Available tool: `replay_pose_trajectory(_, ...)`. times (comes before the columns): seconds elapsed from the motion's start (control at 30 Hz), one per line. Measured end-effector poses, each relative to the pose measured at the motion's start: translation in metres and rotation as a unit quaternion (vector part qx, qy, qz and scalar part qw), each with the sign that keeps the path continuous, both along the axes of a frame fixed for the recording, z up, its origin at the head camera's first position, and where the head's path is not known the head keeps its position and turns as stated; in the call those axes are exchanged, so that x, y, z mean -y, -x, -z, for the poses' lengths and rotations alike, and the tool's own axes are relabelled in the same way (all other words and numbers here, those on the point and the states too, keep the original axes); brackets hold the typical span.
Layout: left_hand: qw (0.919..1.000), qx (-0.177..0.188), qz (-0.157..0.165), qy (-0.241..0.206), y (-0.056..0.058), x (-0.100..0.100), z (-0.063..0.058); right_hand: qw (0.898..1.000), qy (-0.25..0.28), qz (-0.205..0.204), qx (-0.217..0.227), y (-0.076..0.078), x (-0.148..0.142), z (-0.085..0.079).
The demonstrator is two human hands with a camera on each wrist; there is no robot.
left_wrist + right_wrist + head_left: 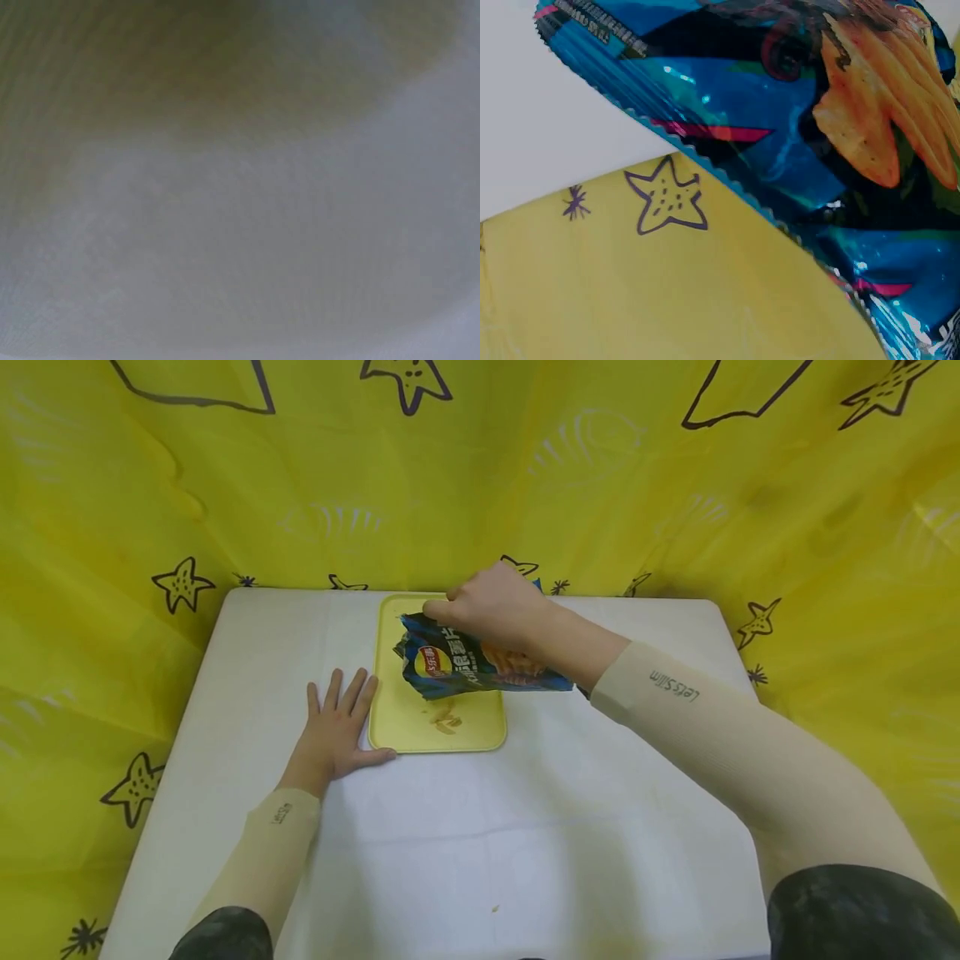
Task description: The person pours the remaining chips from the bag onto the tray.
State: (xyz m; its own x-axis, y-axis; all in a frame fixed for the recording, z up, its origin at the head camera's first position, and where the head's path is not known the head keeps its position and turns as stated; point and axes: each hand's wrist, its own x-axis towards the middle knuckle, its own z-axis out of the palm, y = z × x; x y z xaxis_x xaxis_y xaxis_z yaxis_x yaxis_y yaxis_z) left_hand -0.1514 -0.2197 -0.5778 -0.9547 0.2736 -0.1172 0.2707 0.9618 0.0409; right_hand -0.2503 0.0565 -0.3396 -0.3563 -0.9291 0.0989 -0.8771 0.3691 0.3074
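The right hand (498,606) grips the chip bag (487,664) by its upper edge, fingers closed round the foil; the underside of that grip is hidden. The bag lies sideways above the tray (390,710), its ragged left end over it and the other end reaching past its right side, probably so that anything falling lands inside. A few chip pieces (446,720) lie near the tray's front edge. The left hand (337,731) holds nothing; its fingers spread wide on the table (600,793), forefinger and thumb framing the tray's front left corner and seemingly touching it, perhaps to steady it.
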Motion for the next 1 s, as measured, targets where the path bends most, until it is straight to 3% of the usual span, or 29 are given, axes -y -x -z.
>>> replay_pose_trajectory(0.27,1.0,0.003,0.002,0.003,0.0,-0.001,-0.001,1.0,-0.018,-0.014,0.003,-0.001,0.003,0.0)
replay_pose_trajectory(0.53,0.9999,0.011,0.001,0.005,0.001,-0.001,-0.002,0.997,-0.08,-0.017,-0.003,-0.002,0.013,-0.007)
replay_pose_trajectory(1.0,1.0,0.008,-0.004,0.005,0.0,-0.001,-0.001,1.0,-0.014,-0.009,0.026,0.001,0.008,-0.007)
